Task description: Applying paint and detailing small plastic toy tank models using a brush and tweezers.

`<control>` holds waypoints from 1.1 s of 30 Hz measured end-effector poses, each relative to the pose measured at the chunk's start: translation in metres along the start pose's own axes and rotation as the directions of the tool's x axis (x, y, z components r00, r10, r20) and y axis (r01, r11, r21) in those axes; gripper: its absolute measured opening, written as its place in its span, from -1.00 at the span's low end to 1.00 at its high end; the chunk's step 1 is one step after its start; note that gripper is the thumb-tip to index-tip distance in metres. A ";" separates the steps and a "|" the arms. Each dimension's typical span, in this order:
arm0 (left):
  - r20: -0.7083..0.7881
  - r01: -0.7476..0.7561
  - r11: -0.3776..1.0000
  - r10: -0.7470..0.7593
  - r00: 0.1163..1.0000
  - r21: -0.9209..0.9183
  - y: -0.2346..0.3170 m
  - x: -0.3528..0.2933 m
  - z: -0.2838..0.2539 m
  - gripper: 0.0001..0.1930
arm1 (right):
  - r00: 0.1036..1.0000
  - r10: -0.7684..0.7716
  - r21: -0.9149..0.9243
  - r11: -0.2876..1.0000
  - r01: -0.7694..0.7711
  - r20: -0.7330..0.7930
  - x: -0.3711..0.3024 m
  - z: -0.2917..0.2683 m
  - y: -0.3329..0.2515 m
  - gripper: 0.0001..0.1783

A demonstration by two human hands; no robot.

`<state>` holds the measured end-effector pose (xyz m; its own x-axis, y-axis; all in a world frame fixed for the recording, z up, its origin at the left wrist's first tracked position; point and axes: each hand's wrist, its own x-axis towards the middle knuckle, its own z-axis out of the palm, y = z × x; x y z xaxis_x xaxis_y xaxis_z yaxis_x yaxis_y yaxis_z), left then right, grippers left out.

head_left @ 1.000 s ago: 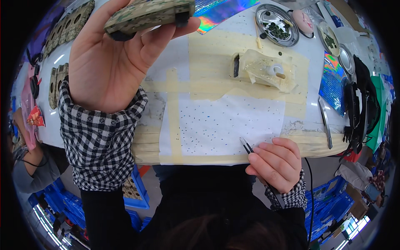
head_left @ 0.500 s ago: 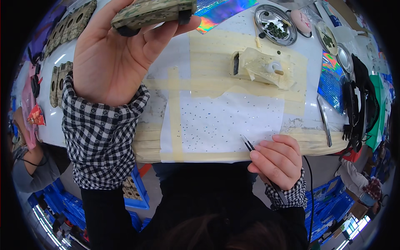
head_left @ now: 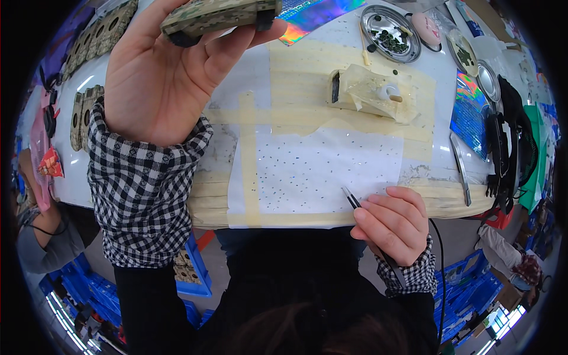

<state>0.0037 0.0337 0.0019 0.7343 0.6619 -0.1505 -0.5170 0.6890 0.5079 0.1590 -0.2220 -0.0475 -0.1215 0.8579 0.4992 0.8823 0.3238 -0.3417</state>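
Note:
A camouflage-patterned casing with black ends [head_left: 222, 19] is gripped in my left hand [head_left: 168, 77], raised at the upper left, palm facing me. The top of the casing is cut off by the frame. My right hand [head_left: 393, 225] pinches dark tweezers [head_left: 353, 201] near the table's front edge. Their slim tips point up and left, slightly apart, with nothing visible between them. Under the tips lies a white paper sheet [head_left: 331, 171] strewn with many tiny dark and shiny specks, taped along its left side.
A tape-wrapped block with a small white cap [head_left: 367, 92] stands behind the paper. Metal dish [head_left: 378, 56] with dark green bits is at back right. Second tweezers [head_left: 460, 168] lie at right, near shiny blue pouch [head_left: 470, 121]. Camouflage casings [head_left: 97, 35] stand at left; a person's arm [head_left: 50, 228] shows there.
My left hand and the casing have shifted very slightly, the casing tilting a little. The right hand with the tweezers stays almost in place, its tips marginally higher in view.

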 end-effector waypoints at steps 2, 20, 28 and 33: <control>0.007 0.006 1.000 -0.006 1.000 -0.003 0.001 0.000 -0.001 -0.59 | 1.000 0.022 0.021 1.000 -0.022 0.012 0.001 -0.002 0.000 -0.74; 0.042 0.009 1.000 -0.009 0.999 -0.002 0.004 0.000 -0.005 -0.60 | 0.999 -0.017 0.070 0.997 0.014 0.040 0.006 -0.005 0.001 -0.72; 0.053 -0.001 0.999 -0.001 0.999 0.046 0.004 0.001 -0.006 -0.60 | 1.000 0.003 0.057 0.998 -0.004 0.030 0.005 -0.001 0.000 -0.73; 0.055 -0.014 0.997 0.010 0.998 0.078 0.006 0.000 -0.006 -0.60 | 0.999 0.051 0.102 0.994 -0.050 -0.003 0.006 -0.001 -0.001 -0.74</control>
<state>-0.0020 0.0392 0.0002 0.7524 0.6513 -0.0983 -0.4915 0.6545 0.5745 0.1578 -0.2171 -0.0436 -0.0753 0.8719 0.4838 0.8362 0.3195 -0.4458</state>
